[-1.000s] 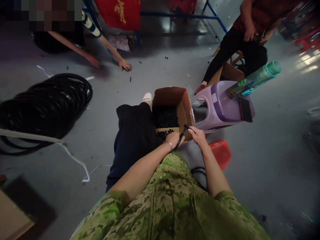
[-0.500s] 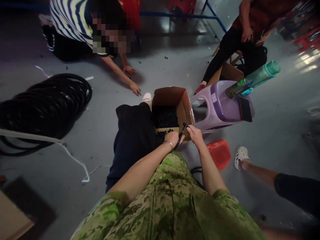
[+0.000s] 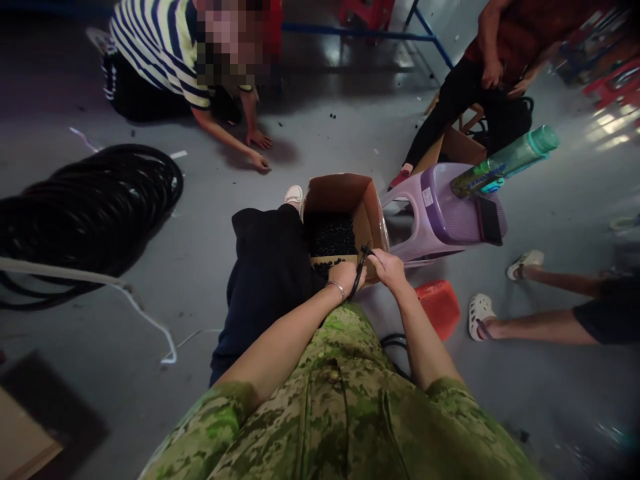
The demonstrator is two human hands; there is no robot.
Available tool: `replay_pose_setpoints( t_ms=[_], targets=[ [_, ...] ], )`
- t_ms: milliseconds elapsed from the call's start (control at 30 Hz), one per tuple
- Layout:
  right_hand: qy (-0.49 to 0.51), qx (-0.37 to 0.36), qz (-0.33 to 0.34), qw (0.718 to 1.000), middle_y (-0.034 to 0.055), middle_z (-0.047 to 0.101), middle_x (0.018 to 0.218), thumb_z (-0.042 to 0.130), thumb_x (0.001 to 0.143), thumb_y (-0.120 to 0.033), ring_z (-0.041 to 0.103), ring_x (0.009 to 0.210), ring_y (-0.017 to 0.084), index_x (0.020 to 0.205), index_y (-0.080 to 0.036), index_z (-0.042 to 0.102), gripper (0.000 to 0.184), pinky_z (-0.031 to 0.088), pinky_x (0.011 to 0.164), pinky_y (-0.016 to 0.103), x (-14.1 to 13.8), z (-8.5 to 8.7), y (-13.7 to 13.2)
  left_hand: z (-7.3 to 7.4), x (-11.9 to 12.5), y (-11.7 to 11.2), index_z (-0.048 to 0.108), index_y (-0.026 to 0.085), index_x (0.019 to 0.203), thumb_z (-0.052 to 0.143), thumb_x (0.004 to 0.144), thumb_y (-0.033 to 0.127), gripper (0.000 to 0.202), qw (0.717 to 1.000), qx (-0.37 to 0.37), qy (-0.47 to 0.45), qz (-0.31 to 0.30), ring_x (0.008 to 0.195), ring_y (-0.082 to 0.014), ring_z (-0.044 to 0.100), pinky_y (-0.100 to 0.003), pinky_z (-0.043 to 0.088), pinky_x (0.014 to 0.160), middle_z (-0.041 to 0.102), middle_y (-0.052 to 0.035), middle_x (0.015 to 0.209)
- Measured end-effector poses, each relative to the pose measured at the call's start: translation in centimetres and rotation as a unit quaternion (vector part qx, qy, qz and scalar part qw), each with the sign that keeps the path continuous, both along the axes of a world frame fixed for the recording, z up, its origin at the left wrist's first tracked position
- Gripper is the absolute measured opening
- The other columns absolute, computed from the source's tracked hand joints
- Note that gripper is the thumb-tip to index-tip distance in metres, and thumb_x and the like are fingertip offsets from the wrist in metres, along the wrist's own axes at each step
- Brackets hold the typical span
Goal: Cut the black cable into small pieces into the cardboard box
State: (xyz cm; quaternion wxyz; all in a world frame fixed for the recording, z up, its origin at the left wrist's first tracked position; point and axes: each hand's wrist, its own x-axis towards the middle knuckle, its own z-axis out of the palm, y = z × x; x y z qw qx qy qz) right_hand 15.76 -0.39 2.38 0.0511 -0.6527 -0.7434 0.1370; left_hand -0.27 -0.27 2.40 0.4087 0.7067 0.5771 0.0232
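My left hand (image 3: 345, 275) is closed around a thin black hose (image 3: 358, 279) just above my knee. My right hand (image 3: 389, 268) pinches the hose's upper end, where a small black fitting sits. Both hands hover at the near edge of an open cardboard box (image 3: 371, 208) that is full of small black parts (image 3: 333, 235). The hose runs down from my hands toward the floor behind my right arm.
A big coil of black hose (image 3: 95, 210) lies on the floor at left. A purple stool (image 3: 450, 215) carries a green bottle (image 3: 505, 163). A red stool (image 3: 440, 308) sits by my right side. One person crouches far left, another sits far right, and bare legs in sandals (image 3: 505, 313) cross at right.
My hands drew slightly closer together on the hose end. The person in stripes crawled into view at top left. Someone's legs walked in at the right and stepped further in.
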Motion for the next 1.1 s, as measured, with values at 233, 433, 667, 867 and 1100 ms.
replay_pose_setpoints(
  t_ms=[233, 433, 667, 867, 1100],
  targets=[
    [-0.003, 0.012, -0.039, 0.999, 0.0046, 0.073, 0.088, 0.039, 0.098, -0.043, 0.065, 0.079, 0.019, 0.101, -0.024, 0.068, 0.034, 0.039, 0.063, 0.025, 0.1, 0.0, 0.3, -0.3, 0.0, 0.0, 0.074, 0.013, 0.09, 0.04, 0.091, 0.051, 0.051, 1.0, 0.021, 0.007, 0.019, 0.09, -0.0283, 0.068, -0.034, 0.05, 0.081, 0.072, -0.0178, 0.091],
    [0.011, 0.01, -0.015, 1.0, 0.0049, 0.073, 0.095, 0.041, 0.098, -0.041, 0.066, 0.085, 0.018, 0.102, -0.024, 0.068, 0.032, 0.042, 0.068, 0.025, -0.8, -0.6, -0.7, -1.4, 0.2, 0.3, 0.071, 0.015, 0.099, 0.047, 0.088, 0.049, 0.044, 1.0, -0.023, -0.02, 0.003, 0.092, -0.0283, 0.068, -0.032, 0.051, 0.079, 0.072, -0.0167, 0.097],
    [-0.03, 0.031, 0.006, 0.999, 0.0058, 0.073, 0.097, 0.044, 0.097, -0.042, 0.065, 0.088, 0.019, 0.106, -0.024, 0.069, 0.031, 0.042, 0.069, 0.025, -0.8, 0.0, -1.2, -1.9, 0.4, 0.3, 0.066, 0.016, 0.109, 0.055, 0.083, 0.045, 0.041, 0.998, -0.042, -0.049, -0.002, 0.095, -0.0265, 0.068, -0.03, 0.051, 0.08, 0.072, -0.0141, 0.102],
    [-0.065, 0.035, -0.017, 0.997, 0.0069, 0.071, 0.096, 0.046, 0.097, -0.044, 0.062, 0.083, 0.02, 0.108, -0.024, 0.07, 0.033, 0.037, 0.065, 0.026, -0.6, 1.0, -0.7, -1.5, 0.3, 0.3, 0.064, 0.014, 0.109, 0.052, 0.083, 0.039, 0.039, 0.998, -0.036, -0.041, -0.01, 0.094, -0.0291, 0.069, -0.032, 0.052, 0.078, 0.071, -0.0166, 0.1],
    [-0.108, 0.037, -0.002, 0.993, 0.007, 0.07, 0.093, 0.043, 0.097, -0.045, 0.059, 0.079, 0.018, 0.109, -0.023, 0.069, 0.036, 0.031, 0.063, 0.026, -0.9, 1.6, -0.9, -0.7, 0.3, 0.3, 0.065, 0.013, 0.11, 0.051, 0.084, 0.039, 0.04, 0.998, -0.047, -0.024, -0.018, 0.095, -0.0289, 0.069, -0.032, 0.052, 0.079, 0.072, -0.0166, 0.102]
  ],
)
